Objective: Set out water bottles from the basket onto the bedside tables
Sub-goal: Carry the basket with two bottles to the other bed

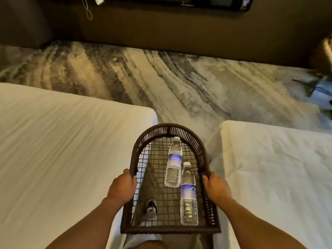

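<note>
A dark brown woven basket [168,128] with an open mesh floor is held level in front of me, in the gap between two beds. My left hand [122,186] grips its left rim and my right hand [215,187] grips its right rim. Two clear water bottles with blue labels and white caps lie flat inside, caps pointing away from me. The far bottle [173,163] rests near the middle. The near bottle [188,194] lies along the right side, its cap beside the far bottle's base. No bedside table is in view.
A white-sheeted bed [62,150] fills the left, another bed [278,168] the right. A streaked grey and beige carpet [161,78] runs ahead to a dark wall unit [161,29]. A blue item [323,94] lies on the floor at far right. My shoe [150,208] shows through the mesh.
</note>
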